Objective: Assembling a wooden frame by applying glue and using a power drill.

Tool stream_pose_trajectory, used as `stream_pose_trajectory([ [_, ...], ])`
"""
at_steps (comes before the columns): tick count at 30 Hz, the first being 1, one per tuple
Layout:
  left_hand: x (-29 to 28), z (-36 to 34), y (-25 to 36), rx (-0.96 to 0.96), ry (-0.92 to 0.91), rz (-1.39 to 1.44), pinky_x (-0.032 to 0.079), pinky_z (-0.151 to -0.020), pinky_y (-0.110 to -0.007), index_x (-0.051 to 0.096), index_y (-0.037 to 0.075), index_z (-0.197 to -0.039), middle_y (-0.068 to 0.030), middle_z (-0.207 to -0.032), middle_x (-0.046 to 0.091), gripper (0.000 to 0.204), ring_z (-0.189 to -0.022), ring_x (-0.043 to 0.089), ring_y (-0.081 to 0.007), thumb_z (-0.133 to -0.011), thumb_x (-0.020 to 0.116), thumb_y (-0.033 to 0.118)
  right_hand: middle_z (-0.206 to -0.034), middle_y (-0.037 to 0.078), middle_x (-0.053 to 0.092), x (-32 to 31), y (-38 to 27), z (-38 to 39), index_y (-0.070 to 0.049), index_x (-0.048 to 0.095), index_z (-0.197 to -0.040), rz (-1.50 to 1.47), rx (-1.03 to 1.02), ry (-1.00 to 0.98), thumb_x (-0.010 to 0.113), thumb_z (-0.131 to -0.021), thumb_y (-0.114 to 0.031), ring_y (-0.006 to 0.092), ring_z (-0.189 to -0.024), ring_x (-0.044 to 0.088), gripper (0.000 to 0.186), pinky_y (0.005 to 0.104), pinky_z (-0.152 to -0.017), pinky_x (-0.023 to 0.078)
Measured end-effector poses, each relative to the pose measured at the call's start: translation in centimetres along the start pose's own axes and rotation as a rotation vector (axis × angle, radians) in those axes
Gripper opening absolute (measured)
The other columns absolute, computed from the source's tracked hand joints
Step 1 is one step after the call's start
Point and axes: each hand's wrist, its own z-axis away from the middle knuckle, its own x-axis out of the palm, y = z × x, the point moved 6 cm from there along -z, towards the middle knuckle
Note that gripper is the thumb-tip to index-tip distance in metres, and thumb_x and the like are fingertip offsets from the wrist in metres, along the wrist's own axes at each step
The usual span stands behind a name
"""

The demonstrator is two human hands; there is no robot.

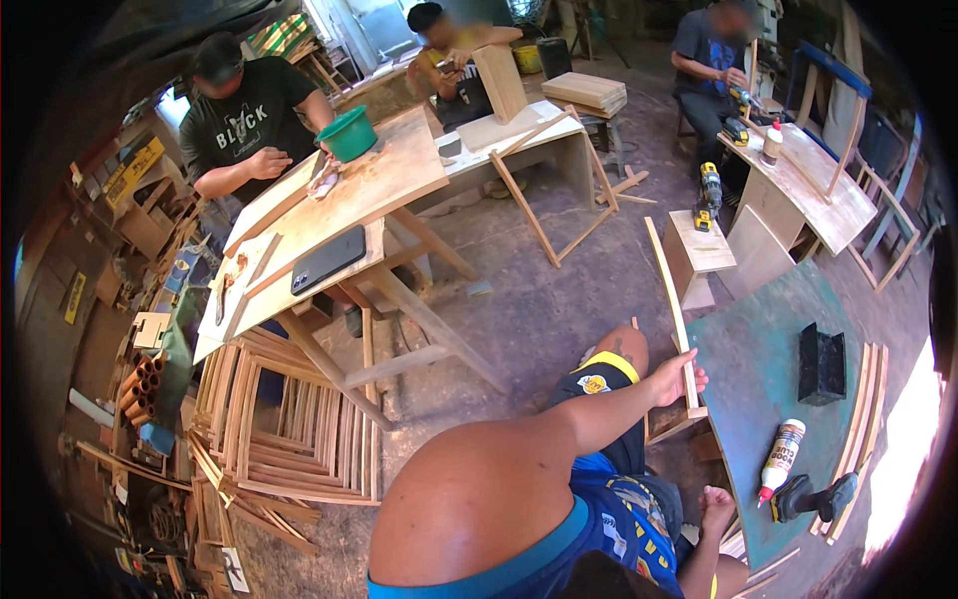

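Note:
My left hand (pixel 681 377) is wrapped round a long pale wooden strip (pixel 667 299), which stands slanted near the edge of the green-topped table. At its lower end the strip meets another wooden piece (pixel 677 426) at a corner. Closer to my body, my right hand (pixel 716 509) is closed with its fingers curled; whether anything small is in it I cannot make out. On the green tabletop (pixel 758 349) near the right hand lie a white glue bottle (pixel 783 454) with a red cap and a black cordless drill (pixel 813 497). A black open box (pixel 821 364) stands farther back.
Thin wooden strips (pixel 856 439) lie along the table's right side. Stacked wooden frames (pixel 289 429) lean at the left, beneath a worktable (pixel 399 170) with a phone (pixel 329 260) and a green basin (pixel 347 134). Three people work beyond. A yellow drill (pixel 708 195) rests on a wooden stool (pixel 699 250).

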Motion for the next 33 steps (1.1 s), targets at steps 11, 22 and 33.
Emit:
stream_pose_trajectory([
  [11,0.7,-0.8,-0.5,0.033,0.154,0.201,0.035,-0.051,-0.025,0.041,0.018,-0.078,0.0058,-0.061,0.038,0.04,-0.051,0.039,-0.0083,-0.083,0.064,0.05,-0.061,0.001,0.057,0.5,-0.7,0.9,-0.004,0.058,-0.075,0.029,-0.029,-0.038,0.063,-0.087,-0.007,0.0064,-0.05,0.049,0.013,0.0204,-0.047,0.038],
  [22,0.8,-1.7,-0.6,-0.001,0.11,0.195,0.036,-0.052,-0.025,0.041,0.018,-0.075,0.0062,-0.06,0.04,0.038,-0.051,0.039,-0.0084,-0.085,0.063,0.048,-0.063,0.001,0.057,0.1,0.3,-0.2,-0.005,0.058,-0.075,0.045,-0.061,-0.02,0.062,-0.088,-0.009,0.0062,-0.052,0.048,0.014,0.0208,-0.047,0.037],
  [33,2.2,-1.0,-1.7,-0.046,0.087,0.352,0.036,-0.045,-0.025,0.045,0.02,-0.069,0.0054,-0.055,0.039,0.035,-0.046,0.04,-0.0092,-0.088,0.058,0.048,-0.058,0.004,0.042,-1.3,-0.7,0.8,-0.006,0.049,-0.081,0.409,-0.388,0.113,0.053,-0.093,-0.024,0.014,-0.052,0.047,0.022,0.0287,-0.048,0.039],
])
